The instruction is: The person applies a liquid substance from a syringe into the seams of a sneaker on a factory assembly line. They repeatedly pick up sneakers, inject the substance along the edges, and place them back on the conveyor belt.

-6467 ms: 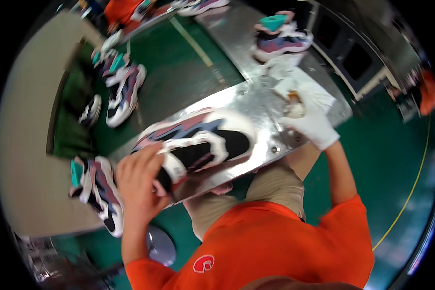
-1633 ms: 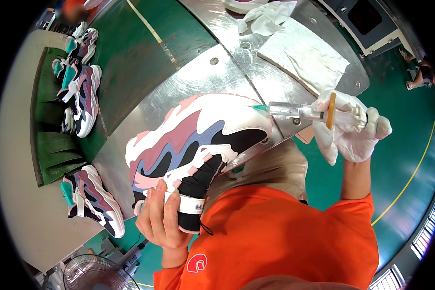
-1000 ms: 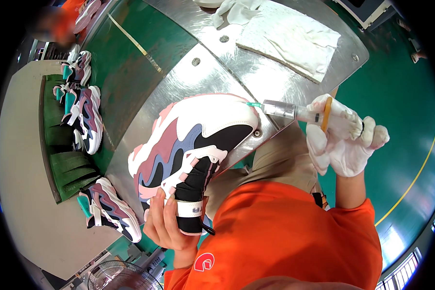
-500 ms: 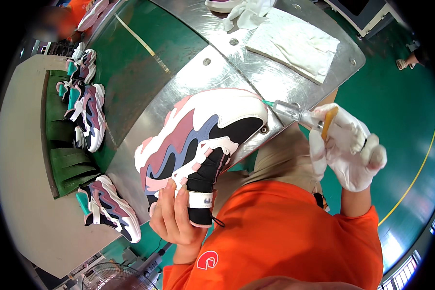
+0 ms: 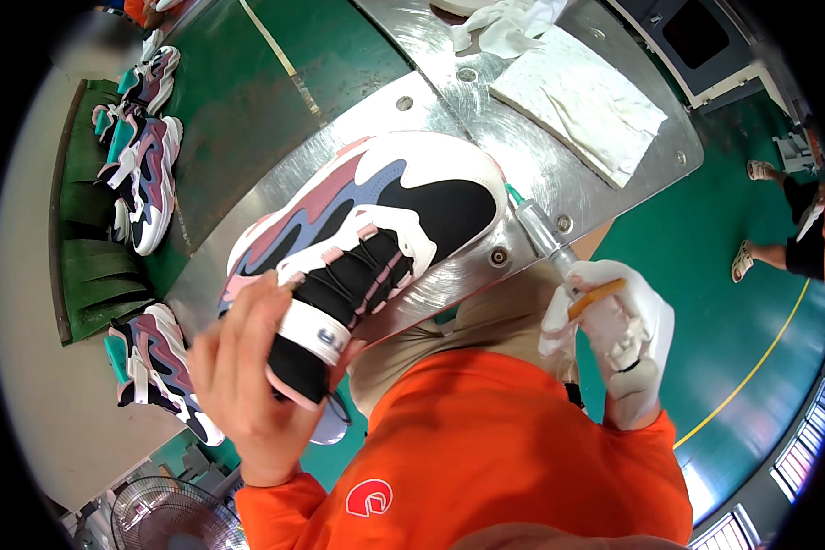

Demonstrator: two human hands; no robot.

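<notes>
The person wears a smooth orange shirt [image 5: 486, 449] with a rounded red-and-white emblem on the chest. The bare left hand [image 5: 252, 380] has its fingers curled around the ankle end of a chunky shoe [image 5: 367, 220], gripping it beside a white strap that carries a dark printed mark. The shoe is over the near edge of the table, tilted, toe to the right; wavy mauve, blue and black panels run along its side above a thick, pale sole, and thin black laces pass through pink loops.

The right hand [image 5: 619, 335], in a thin, wrinkled white glove, has its fingers closed around a clear plastic syringe [image 5: 545, 231] with an orange flange. Its tapered green tip is right at the toe's edge; whether they touch cannot be told.

Beyond lies the table [image 5: 472, 119], scratched shiny metal set with round fasteners. A rumpled white cloth [image 5: 582, 105] covers a flat slab there. Similar shoes [image 5: 151, 183] with teal inserts stand to the left, by slit green sheeting [image 5: 101, 302]. Farther right, another person [image 5: 802, 215] in sandals is on the glossy green floor [image 5: 715, 302].
</notes>
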